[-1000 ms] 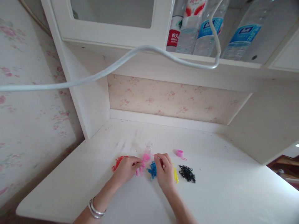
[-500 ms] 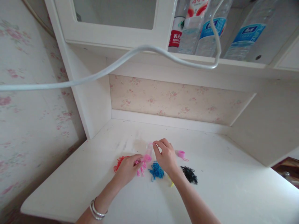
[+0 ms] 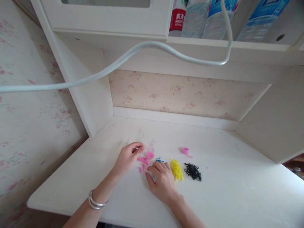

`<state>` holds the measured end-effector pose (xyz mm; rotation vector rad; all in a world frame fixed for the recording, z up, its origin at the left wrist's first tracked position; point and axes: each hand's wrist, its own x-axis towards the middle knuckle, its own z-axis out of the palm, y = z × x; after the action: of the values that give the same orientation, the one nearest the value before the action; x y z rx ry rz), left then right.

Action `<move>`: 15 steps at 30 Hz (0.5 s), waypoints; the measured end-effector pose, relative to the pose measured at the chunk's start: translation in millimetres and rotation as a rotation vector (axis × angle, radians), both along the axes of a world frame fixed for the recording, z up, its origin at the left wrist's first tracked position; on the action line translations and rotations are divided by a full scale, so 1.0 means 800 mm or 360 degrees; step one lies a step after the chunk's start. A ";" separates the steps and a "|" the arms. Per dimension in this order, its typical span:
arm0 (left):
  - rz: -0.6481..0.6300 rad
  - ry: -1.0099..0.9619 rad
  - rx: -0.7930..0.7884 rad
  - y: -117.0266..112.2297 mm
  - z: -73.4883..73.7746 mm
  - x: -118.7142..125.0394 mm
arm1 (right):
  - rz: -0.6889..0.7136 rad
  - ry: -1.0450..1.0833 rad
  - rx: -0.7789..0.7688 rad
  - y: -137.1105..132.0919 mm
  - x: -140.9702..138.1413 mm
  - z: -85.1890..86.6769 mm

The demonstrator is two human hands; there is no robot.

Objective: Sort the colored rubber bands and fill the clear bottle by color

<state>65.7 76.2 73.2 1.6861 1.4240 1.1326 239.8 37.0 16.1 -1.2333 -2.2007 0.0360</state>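
My left hand [image 3: 129,157] is closed in a pinch beside a small clear container [image 3: 152,145]; what its fingertips hold is too small to make out. Pink stuff [image 3: 150,155] shows at the container's near end. Loose pink rubber bands [image 3: 143,161] lie in front of it, between my hands. My right hand [image 3: 161,181] is low over the table, thumb and index finger close together at the edge of the pink bands; anything between them is hidden. It covers most of the blue band pile [image 3: 159,159]. The red pile is out of sight.
Right of my right hand are a yellow band pile [image 3: 176,170] and a black one [image 3: 193,171]. A pink cap with a loop [image 3: 185,150] lies behind them. A white cable [image 3: 152,44] crosses in front of the shelf, which holds plastic bottles [image 3: 194,19].
My right hand has come down from beside the container, where it held a thin pink strand, to the pink bands, uncovering the yellow pile. My left hand has moved up, away from the pink bands.
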 end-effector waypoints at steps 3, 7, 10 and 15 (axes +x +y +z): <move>-0.0008 -0.0131 -0.0049 0.000 0.018 0.002 | 0.0029 -0.0167 -0.0018 -0.003 -0.006 -0.008; -0.0034 -0.0173 -0.0028 -0.002 0.033 0.005 | -0.0003 -0.0326 -0.0015 -0.001 -0.011 -0.013; -0.0032 -0.0146 0.0053 -0.003 0.043 0.008 | -0.0009 -0.0342 -0.0004 0.000 -0.011 -0.017; -0.0056 -0.0035 0.0155 0.008 0.056 0.019 | -0.0086 -0.0313 0.0038 0.002 -0.009 -0.022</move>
<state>80.7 82.3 117.9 1.7533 1.3395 1.2146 232.9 38.8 -1.9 -1.3317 -2.3253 -0.1382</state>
